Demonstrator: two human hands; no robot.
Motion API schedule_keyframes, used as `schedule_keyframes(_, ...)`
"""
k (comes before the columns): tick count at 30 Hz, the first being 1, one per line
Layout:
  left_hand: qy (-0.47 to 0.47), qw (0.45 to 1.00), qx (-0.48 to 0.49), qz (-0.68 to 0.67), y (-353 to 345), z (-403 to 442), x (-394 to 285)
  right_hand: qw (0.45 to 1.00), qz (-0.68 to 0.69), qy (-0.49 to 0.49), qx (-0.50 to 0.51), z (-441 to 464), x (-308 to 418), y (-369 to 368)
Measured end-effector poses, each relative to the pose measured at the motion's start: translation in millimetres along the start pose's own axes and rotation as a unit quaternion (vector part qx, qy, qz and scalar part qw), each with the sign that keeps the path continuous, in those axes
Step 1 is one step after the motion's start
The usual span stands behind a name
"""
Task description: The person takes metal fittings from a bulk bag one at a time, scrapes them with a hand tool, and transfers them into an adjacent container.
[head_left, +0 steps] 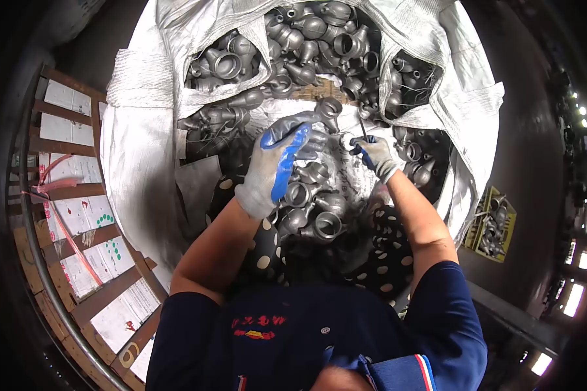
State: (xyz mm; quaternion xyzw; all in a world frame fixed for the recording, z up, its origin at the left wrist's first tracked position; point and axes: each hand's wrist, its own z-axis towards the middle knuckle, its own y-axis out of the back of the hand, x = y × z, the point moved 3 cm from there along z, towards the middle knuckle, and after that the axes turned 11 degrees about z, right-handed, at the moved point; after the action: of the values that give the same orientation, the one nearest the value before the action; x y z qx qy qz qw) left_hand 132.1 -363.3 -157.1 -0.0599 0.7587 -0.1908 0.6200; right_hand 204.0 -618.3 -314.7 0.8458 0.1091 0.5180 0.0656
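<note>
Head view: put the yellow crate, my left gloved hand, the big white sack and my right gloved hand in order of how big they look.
Largest to smallest as pictured:
1. White sack
2. Left gloved hand
3. Yellow crate
4. Right gloved hand

From where I stand, no word reads clearly; the dark blue shirt [267,345], low in the frame, carries a line of small red characters [259,320] on its chest, with a red-and-yellow emblem [254,334] just beside them, all too small for me to make out; at lower left, a wooden board [125,347] bears one looped mark [129,355], perhaps a 6 or a 9; the white panels [72,130] at the left show red marks and green dots [113,249], none of them legible; dark scribbles [344,173] on the pale surface near the centre are blurred too.
</note>
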Motion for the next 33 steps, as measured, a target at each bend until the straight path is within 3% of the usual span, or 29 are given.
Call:
schedule_keyframes(2, -0.036, 0.997, 0.026, 0.068, -1.0, 0.0, -4.8, 0.999, 0.027, 0.016, -0.020, 23.5, -32.9, -7.5)
schedule_keyframes(3, -0.004, 0.996, 0.041, 0.085, -1.1, 1.0, -9.0, 0.999, 0.043, 0.003, -0.021, 36.0, -39.5, -14.5)
schedule_keyframes(5, -0.057, 0.993, 0.032, 0.094, -6.6, 1.0, -18.4, 0.997, -0.001, -0.001, -0.084, 72.0, -61.1, -24.4)
schedule_keyframes(7, 0.026, 0.995, 0.041, 0.088, -7.7, 0.0, -20.2, 0.991, -0.036, 0.000, -0.125, 111.5, -80.2, -36.1)
schedule_keyframes(9, 0.002, 0.970, 0.078, 0.232, -2.3, 1.2, -21.5, 0.959, -0.184, 0.003, -0.217, 119.0, -63.6, -44.6)
schedule_keyframes(11, 0.001, 0.967, 0.071, 0.244, -4.9, 1.6, -26.9, 0.972, -0.093, -0.070, -0.205, 138.7, -72.7, -52.7)
schedule_keyframes(14, -0.008, 0.949, 0.105, 0.297, 5.6, 6.6, -28.9, 0.944, -0.167, -0.094, -0.267, 177.7, -103.1, -58.9)
schedule_keyframes(15, -0.018, 0.930, 0.144, 0.337, 8.1, 6.2, -27.6, 0.956, -0.157, -0.149, -0.200, 183.8, -101.0, -61.8)
schedule_keyframes(17, -0.022, 0.946, 0.118, 0.301, 5.4, 7.0, -25.5, 0.959, -0.088, -0.186, -0.196, 198.6, -118.0, -65.1)
schedule_keyframes(18, -0.011, 0.945, 0.117, 0.306, 2.1, 9.6, -29.8, 0.953, -0.139, -0.151, -0.222, 208.4, -129.3, -62.1)
schedule_keyframes(20, -0.005, 0.943, 0.115, 0.311, -0.3, 11.8, -34.7, 0.971, -0.023, -0.137, -0.197, 211.0, -139.1, -58.7)
schedule_keyframes(21, 0.053, 0.961, 0.094, 0.254, 1.5, 12.6, -33.6, 0.975, 0.023, -0.152, -0.160, 193.7, -118.5, -56.8)
schedule_keyframes(22, 0.110, 0.972, 0.074, 0.193, 2.3, 11.9, -32.2, 0.960, 0.207, -0.139, -0.123, 178.7, -107.0, -58.8)
schedule_keyframes(23, 0.152, 0.981, 0.047, 0.110, 2.5, 10.4, -29.6, 0.942, 0.290, -0.119, -0.123, 153.2, -82.4, -61.1)
schedule_keyframes(24, 0.001, 0.973, 0.046, 0.226, 5.3, 13.5, -29.5, 0.945, 0.301, -0.096, -0.087, 136.0, -65.2, -58.9)
schedule_keyframes(26, -0.158, 0.929, 0.042, 0.331, 9.4, 15.1, -24.7, 0.957, 0.283, -0.063, -0.021, 101.2, -28.6, -51.5)
schedule_keyframes(27, -0.146, 0.909, -0.020, 0.389, 14.5, 15.3, -24.5, 0.965, 0.255, -0.053, 0.009, 85.1, -12.7, -47.5)
schedule_keyframes(29, -0.121, 0.984, -0.089, 0.100, 18.1, 21.1, -15.2, 0.959, 0.264, 0.005, 0.098, 44.3, 29.7, -37.2)
schedule_keyframes(31, -0.158, 0.978, -0.125, 0.049, 23.3, 28.6, -2.7, 0.974, 0.163, 0.111, 0.115, -2.1, 75.0, -28.3)
schedule_keyframes(32, -0.161, 0.970, -0.150, 0.103, 23.5, 35.0, 7.8, 0.969, 0.118, 0.183, 0.112, -26.0, 96.3, -23.7)
schedule_keyframes(33, -0.143, 0.978, -0.143, 0.054, 14.8, 42.1, 9.1, 0.962, 0.138, 0.206, 0.117, -43.6, 105.2, -23.2)
